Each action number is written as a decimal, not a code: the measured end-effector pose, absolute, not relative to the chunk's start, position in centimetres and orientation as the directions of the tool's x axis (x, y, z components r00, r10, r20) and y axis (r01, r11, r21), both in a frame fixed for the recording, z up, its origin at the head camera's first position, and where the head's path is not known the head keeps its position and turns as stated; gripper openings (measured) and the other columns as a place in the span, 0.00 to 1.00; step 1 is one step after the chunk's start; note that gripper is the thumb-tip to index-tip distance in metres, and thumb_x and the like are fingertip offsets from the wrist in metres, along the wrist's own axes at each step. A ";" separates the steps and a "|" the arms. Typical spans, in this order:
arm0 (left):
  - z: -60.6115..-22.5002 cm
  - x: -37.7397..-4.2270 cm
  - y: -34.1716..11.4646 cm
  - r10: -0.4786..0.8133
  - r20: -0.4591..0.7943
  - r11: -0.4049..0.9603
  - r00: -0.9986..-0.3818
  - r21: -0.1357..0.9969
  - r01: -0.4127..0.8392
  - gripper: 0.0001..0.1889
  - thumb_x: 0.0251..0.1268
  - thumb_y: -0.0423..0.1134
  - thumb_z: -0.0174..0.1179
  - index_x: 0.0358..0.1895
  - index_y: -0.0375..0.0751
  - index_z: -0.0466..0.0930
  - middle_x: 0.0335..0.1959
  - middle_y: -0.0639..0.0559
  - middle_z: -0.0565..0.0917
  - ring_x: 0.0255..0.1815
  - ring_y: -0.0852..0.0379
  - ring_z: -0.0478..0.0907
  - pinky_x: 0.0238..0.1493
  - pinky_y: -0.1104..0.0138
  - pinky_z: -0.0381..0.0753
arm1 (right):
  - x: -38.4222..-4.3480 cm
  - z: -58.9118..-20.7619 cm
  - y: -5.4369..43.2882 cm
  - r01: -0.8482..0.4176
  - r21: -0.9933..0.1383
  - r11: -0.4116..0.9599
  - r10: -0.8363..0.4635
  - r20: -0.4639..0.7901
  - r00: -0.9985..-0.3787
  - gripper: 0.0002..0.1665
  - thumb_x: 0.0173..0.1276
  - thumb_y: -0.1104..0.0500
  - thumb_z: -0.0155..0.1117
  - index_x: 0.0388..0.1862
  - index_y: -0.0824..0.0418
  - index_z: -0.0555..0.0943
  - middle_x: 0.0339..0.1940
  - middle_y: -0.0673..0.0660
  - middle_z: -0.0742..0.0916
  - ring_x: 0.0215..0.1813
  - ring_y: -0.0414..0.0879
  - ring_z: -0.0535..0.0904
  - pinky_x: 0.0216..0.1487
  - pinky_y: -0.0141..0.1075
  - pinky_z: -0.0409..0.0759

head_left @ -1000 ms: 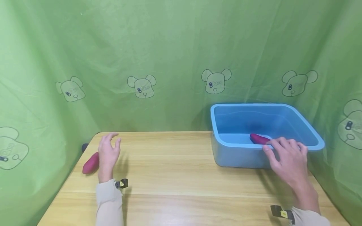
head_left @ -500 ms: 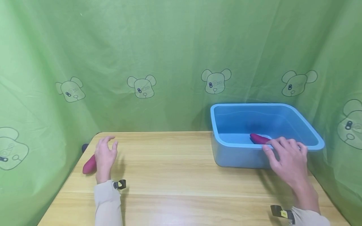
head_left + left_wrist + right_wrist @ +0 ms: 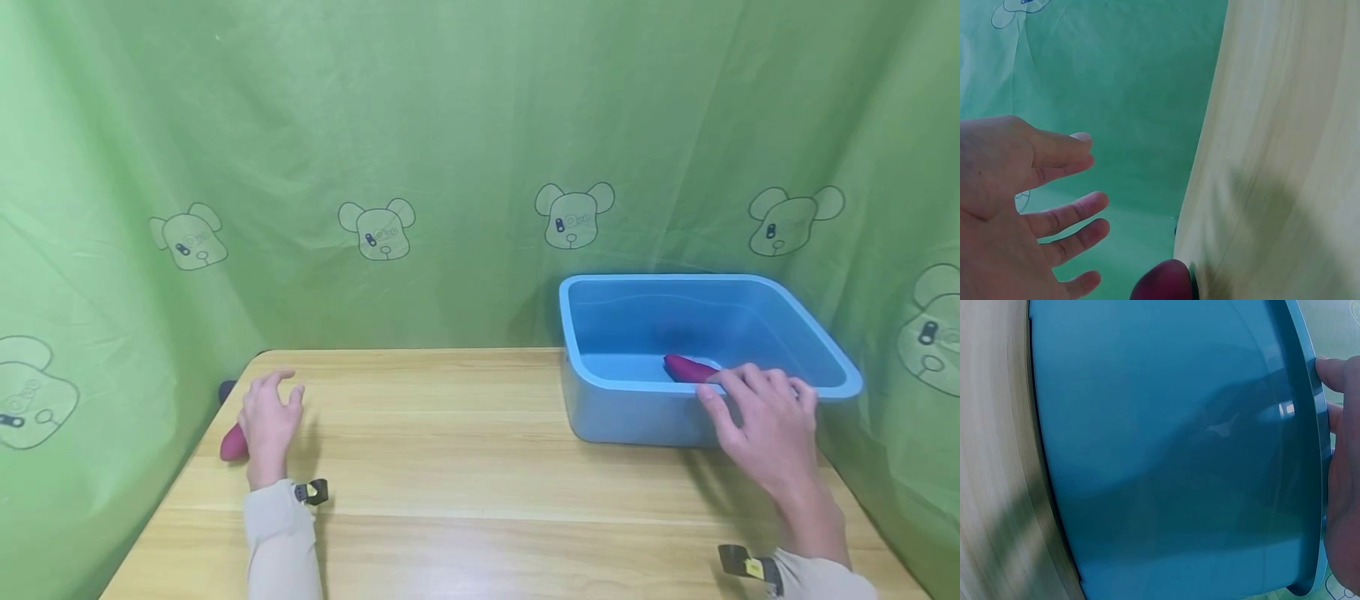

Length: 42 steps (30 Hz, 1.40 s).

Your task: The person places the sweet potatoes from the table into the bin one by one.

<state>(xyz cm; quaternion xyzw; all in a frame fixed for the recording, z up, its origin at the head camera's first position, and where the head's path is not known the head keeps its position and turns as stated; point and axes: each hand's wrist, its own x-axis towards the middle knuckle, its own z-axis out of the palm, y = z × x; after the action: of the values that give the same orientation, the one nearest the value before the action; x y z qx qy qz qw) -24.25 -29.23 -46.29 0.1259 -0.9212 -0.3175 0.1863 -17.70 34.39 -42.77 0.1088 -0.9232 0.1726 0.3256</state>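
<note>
My left hand (image 3: 272,421) hovers over the table's left side with fingers spread and slightly bent, holding nothing. Partly hidden beneath it lies a smooth, elongated magenta vegetable (image 3: 235,446), much like a sweet potato. In the left wrist view, the vegetable's rounded end (image 3: 1163,284) shows below the fingers, apart from them. My right hand (image 3: 768,425) is at the near rim of a blue plastic tub (image 3: 630,412), its relaxed fingers reaching over the edge. The right wrist view has the thumb right at the rim. A second magenta vegetable (image 3: 686,368) lies inside the tub, near the right fingertips.
The wooden table (image 3: 450,467) runs between the two hands. A green curtain (image 3: 465,125) with bear-head prints hangs round the back and sides. A small dark thing (image 3: 226,390) shows at the table's left edge.
My left hand has moved left and a little nearer to me, covering more of the vegetable on the table. The right hand and the tub stay in place.
</note>
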 end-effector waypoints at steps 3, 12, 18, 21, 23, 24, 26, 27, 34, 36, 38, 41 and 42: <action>-46.5 -24.3 -29.4 -0.349 0.239 0.771 -0.906 0.622 -0.133 0.23 0.75 0.40 0.58 0.70 0.39 0.73 0.71 0.27 0.67 0.66 0.25 0.65 0.66 0.32 0.59 | -17.7 -42.8 34.4 -0.311 -0.250 0.917 -0.086 0.639 -0.765 0.22 0.77 0.47 0.57 0.51 0.63 0.83 0.46 0.66 0.83 0.52 0.68 0.70 0.59 0.72 0.54; -46.8 -23.8 -30.4 -0.387 0.189 0.776 -0.903 0.595 -0.208 0.26 0.74 0.40 0.59 0.71 0.39 0.70 0.72 0.25 0.65 0.70 0.23 0.60 0.70 0.30 0.49 | -17.7 -42.8 34.5 -0.317 -0.247 0.916 -0.085 0.652 -0.754 0.20 0.77 0.47 0.57 0.49 0.63 0.83 0.45 0.66 0.83 0.51 0.67 0.70 0.58 0.71 0.55; -47.4 -23.6 -31.4 -0.411 0.127 0.753 -0.903 0.606 -0.258 0.27 0.75 0.41 0.58 0.73 0.39 0.68 0.70 0.26 0.66 0.69 0.21 0.58 0.68 0.26 0.44 | -17.8 -42.7 34.5 -0.318 -0.242 0.917 -0.089 0.653 -0.752 0.21 0.77 0.47 0.57 0.49 0.63 0.83 0.45 0.66 0.83 0.51 0.67 0.70 0.58 0.71 0.55; -47.7 -23.3 -32.0 -0.427 0.113 0.737 -0.897 0.618 -0.273 0.26 0.75 0.41 0.58 0.72 0.39 0.69 0.66 0.27 0.68 0.68 0.21 0.59 0.65 0.25 0.44 | -17.8 -42.7 34.4 -0.320 -0.243 0.916 -0.090 0.653 -0.752 0.21 0.77 0.47 0.57 0.49 0.64 0.83 0.45 0.66 0.83 0.51 0.67 0.70 0.58 0.71 0.55; -47.8 -23.1 -32.2 -0.441 0.108 0.727 -0.891 0.626 -0.283 0.26 0.74 0.41 0.58 0.71 0.38 0.70 0.66 0.27 0.68 0.67 0.22 0.59 0.64 0.25 0.43 | -17.8 -42.7 34.4 -0.321 -0.243 0.915 -0.090 0.654 -0.751 0.21 0.77 0.47 0.57 0.49 0.63 0.83 0.45 0.66 0.83 0.51 0.67 0.70 0.57 0.71 0.55; -47.9 -23.0 -32.3 -0.447 0.105 0.722 -0.888 0.628 -0.290 0.26 0.74 0.41 0.58 0.71 0.38 0.70 0.67 0.27 0.67 0.68 0.23 0.58 0.64 0.24 0.41 | -17.8 -42.7 34.4 -0.322 -0.243 0.915 -0.090 0.654 -0.751 0.21 0.77 0.47 0.57 0.49 0.63 0.83 0.45 0.66 0.83 0.51 0.67 0.70 0.57 0.71 0.55; -48.1 -23.0 -32.5 -0.459 0.090 0.710 -0.884 0.635 -0.304 0.26 0.74 0.40 0.58 0.72 0.38 0.69 0.70 0.25 0.64 0.71 0.22 0.55 0.65 0.22 0.34 | -17.9 -42.7 34.3 -0.323 -0.242 0.915 -0.091 0.656 -0.749 0.20 0.77 0.47 0.57 0.48 0.63 0.83 0.45 0.66 0.83 0.51 0.67 0.70 0.57 0.71 0.55; -48.2 -23.0 -32.5 -0.464 0.085 0.706 -0.882 0.636 -0.311 0.27 0.73 0.40 0.59 0.72 0.38 0.69 0.71 0.25 0.63 0.71 0.22 0.54 0.65 0.21 0.31 | -17.9 -42.7 34.4 -0.322 -0.242 0.915 -0.090 0.656 -0.749 0.20 0.77 0.47 0.57 0.48 0.63 0.83 0.45 0.66 0.83 0.51 0.67 0.70 0.57 0.71 0.55; -48.7 -23.1 -32.7 -0.492 0.077 0.692 -0.867 0.639 -0.336 0.31 0.68 0.36 0.63 0.74 0.39 0.66 0.72 0.24 0.61 0.70 0.21 0.54 0.63 0.20 0.24 | -17.7 -42.7 34.4 -0.314 -0.245 0.917 -0.084 0.651 -0.754 0.20 0.76 0.48 0.57 0.48 0.63 0.83 0.45 0.66 0.83 0.51 0.67 0.70 0.57 0.71 0.55; -48.9 -23.1 -32.7 -0.504 0.073 0.683 -0.861 0.643 -0.346 0.32 0.67 0.34 0.62 0.74 0.39 0.66 0.71 0.24 0.61 0.70 0.21 0.55 0.64 0.21 0.27 | -17.6 -42.7 34.3 -0.314 -0.245 0.917 -0.085 0.650 -0.755 0.20 0.77 0.48 0.57 0.49 0.63 0.83 0.45 0.66 0.83 0.51 0.67 0.70 0.57 0.71 0.55; -49.0 -23.0 -32.8 -0.514 0.064 0.674 -0.855 0.647 -0.357 0.32 0.66 0.33 0.62 0.73 0.38 0.66 0.71 0.23 0.62 0.68 0.21 0.56 0.64 0.21 0.33 | -17.6 -42.7 34.3 -0.317 -0.245 0.916 -0.087 0.651 -0.754 0.20 0.77 0.48 0.57 0.49 0.63 0.83 0.45 0.66 0.83 0.51 0.67 0.70 0.57 0.71 0.55; -49.1 -22.9 -32.9 -0.527 0.052 0.663 -0.848 0.649 -0.373 0.32 0.63 0.30 0.60 0.72 0.36 0.67 0.69 0.22 0.63 0.67 0.21 0.57 0.62 0.22 0.42 | -17.7 -42.6 34.3 -0.323 -0.247 0.914 -0.089 0.653 -0.752 0.20 0.77 0.48 0.57 0.48 0.63 0.83 0.45 0.66 0.83 0.51 0.67 0.70 0.58 0.71 0.55; -49.1 -22.9 -32.9 -0.530 0.050 0.661 -0.847 0.650 -0.375 0.32 0.62 0.29 0.60 0.72 0.35 0.67 0.69 0.22 0.63 0.66 0.22 0.58 0.61 0.22 0.45 | -17.7 -42.6 34.3 -0.324 -0.248 0.913 -0.090 0.653 -0.752 0.19 0.76 0.48 0.58 0.48 0.63 0.83 0.45 0.66 0.83 0.51 0.67 0.70 0.58 0.71 0.55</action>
<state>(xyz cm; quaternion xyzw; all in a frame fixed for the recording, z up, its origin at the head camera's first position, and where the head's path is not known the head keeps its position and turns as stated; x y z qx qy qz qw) -22.86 -32.93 -49.12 0.2503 -0.9035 -0.3270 0.1184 -17.70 34.27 -42.60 0.1124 -0.9194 0.1757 0.3335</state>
